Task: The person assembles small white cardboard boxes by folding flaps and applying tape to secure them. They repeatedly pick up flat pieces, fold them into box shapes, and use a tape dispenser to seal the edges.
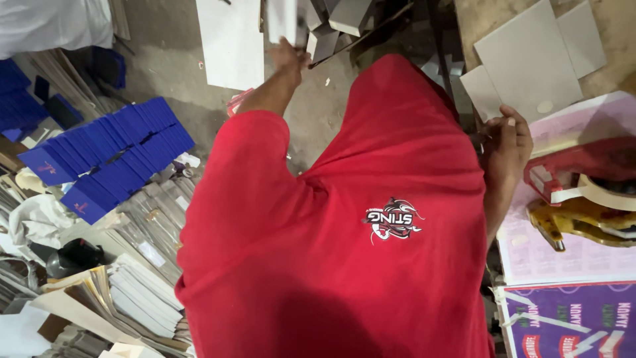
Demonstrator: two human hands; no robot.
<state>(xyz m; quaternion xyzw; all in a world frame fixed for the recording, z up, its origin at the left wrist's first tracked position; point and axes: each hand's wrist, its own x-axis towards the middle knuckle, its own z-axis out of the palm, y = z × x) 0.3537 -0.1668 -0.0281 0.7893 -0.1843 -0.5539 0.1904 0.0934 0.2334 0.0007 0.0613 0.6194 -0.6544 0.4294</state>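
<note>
My red shirt fills the middle of the head view. My left hand (289,54) reaches forward over the floor, shut on a small white board piece (281,18) that it holds upright near a pile of grey offcuts (348,16). My right hand (507,144) is at the right. Its fingers are curled on the lower edge of a grey board sheet (527,63) that lies on the work table beside a smaller grey sheet (582,36). Its forearm runs down along the table's edge.
Fanned rows of blue flat covers (112,156) lie at the left above stacks of grey and white boards (142,292). A large white sheet (230,41) lies on the floor. On the table sit a red tape dispenser (583,169), a yellow one (583,222), a pink sheet (563,255) and a purple printed sheet (570,321).
</note>
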